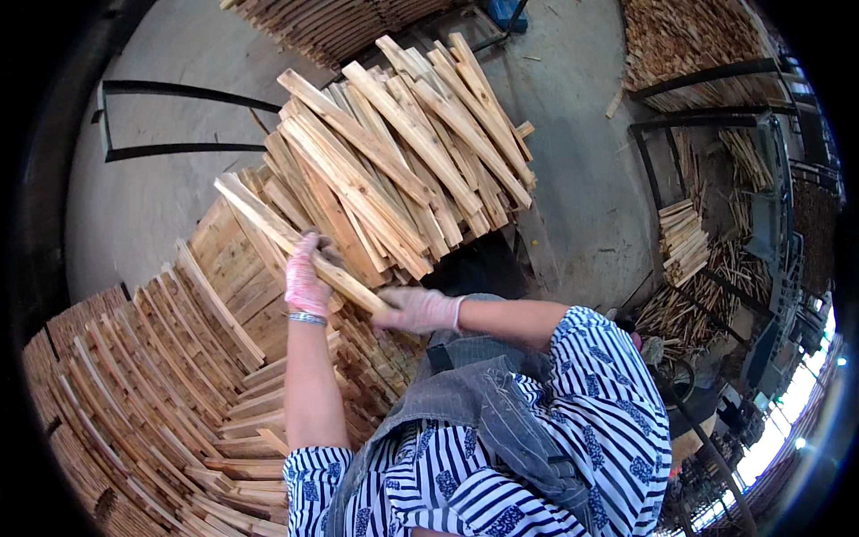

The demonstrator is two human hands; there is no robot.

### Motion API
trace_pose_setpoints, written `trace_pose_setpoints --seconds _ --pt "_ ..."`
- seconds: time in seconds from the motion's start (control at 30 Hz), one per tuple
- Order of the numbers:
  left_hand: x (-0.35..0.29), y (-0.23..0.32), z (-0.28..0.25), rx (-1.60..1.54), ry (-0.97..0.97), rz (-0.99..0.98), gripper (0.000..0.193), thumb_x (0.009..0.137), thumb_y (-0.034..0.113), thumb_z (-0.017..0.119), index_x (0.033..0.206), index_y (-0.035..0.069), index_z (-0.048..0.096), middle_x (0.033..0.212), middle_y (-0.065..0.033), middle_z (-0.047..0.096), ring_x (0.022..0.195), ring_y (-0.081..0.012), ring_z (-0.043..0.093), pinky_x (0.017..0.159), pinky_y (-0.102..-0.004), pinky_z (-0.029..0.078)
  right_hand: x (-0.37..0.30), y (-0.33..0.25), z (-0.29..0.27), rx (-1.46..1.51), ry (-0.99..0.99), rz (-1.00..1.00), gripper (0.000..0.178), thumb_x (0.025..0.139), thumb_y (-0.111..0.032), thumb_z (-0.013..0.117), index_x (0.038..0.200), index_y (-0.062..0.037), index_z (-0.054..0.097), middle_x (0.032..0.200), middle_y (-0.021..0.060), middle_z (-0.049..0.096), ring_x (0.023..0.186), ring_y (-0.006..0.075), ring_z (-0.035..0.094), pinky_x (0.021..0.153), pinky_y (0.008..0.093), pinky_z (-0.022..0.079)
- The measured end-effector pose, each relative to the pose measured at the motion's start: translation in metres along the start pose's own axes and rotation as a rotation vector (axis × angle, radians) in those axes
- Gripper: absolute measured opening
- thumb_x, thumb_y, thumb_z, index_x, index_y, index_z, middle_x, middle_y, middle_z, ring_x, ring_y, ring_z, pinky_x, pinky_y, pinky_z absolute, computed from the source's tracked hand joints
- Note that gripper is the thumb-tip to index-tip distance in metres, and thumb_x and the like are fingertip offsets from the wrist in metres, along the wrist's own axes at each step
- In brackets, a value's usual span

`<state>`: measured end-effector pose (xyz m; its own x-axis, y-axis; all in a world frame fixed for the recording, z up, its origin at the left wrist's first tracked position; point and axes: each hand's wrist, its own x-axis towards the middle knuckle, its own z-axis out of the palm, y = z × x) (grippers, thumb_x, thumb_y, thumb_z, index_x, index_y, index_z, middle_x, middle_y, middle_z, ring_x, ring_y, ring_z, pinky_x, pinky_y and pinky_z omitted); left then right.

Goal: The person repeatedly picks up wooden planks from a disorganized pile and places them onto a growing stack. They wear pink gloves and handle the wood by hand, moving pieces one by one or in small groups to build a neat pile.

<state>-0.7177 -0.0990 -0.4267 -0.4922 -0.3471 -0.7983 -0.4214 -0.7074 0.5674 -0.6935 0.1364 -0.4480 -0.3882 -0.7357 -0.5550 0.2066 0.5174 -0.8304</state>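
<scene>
A long pale wooden slat [259,213] slants across in front of me, held in both gloved hands. My left hand [309,273], in a pinkish-white work glove, is closed round its middle part. At the slat's near right end, my right hand [419,310] grips it in a similar glove with a greyish, worn palm. Just beyond lies a heap of loose wooden slats [385,152], roughly side by side and overlapping. To the left of my hands are flat boards [234,259], with one narrow strip lying along their edge.
Stacked slats [152,385] in curved-looking rows fill the lower left. Black metal frames [179,152] stand on the concrete floor [573,116] at far left and right. More slats [684,242] lie in racks and piles to the right. Another stack [331,27] stands at the back.
</scene>
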Motion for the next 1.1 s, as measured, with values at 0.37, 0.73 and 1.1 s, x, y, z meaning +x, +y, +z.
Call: trace_pose_setpoints --seconds 0.37,0.73,1.1 --pt "-0.023 -0.084 -0.057 0.238 0.207 -0.072 0.023 0.089 0.023 0.074 0.105 0.011 0.063 0.083 -0.0012 0.066 0.068 -0.0161 0.062 0.061 -0.0358 0.054 0.12 0.018 -0.037 -0.474 0.405 0.478 0.115 0.075 -0.053 0.079 0.159 -0.01 0.014 0.147 0.0224 0.04 0.136 0.0359 0.042 0.109 0.0458 0.039" --pt "-0.023 -0.069 -0.049 0.023 -0.018 -0.101 0.035 0.091 0.023 0.075 0.116 0.008 0.058 0.105 -0.0089 0.066 0.093 -0.027 0.066 0.079 -0.0453 0.058 0.061 0.02 -0.045 -0.095 0.224 0.182 0.119 0.077 -0.052 0.073 0.154 0.0087 0.007 0.144 0.0404 0.04 0.129 0.0461 0.051 0.107 0.0414 0.043" --pt "-0.041 -0.073 -0.02 0.05 0.006 -0.004 0.042 0.083 0.012 0.077 0.12 0.001 0.061 0.108 -0.0086 0.066 0.099 -0.0255 0.064 0.093 -0.0411 0.055 -0.07 -0.02 0.009 -0.13 0.093 0.086 0.113 0.08 -0.063 0.069 0.156 0.0021 0.015 0.146 0.0314 0.041 0.136 0.0445 0.044 0.112 0.0432 0.038"
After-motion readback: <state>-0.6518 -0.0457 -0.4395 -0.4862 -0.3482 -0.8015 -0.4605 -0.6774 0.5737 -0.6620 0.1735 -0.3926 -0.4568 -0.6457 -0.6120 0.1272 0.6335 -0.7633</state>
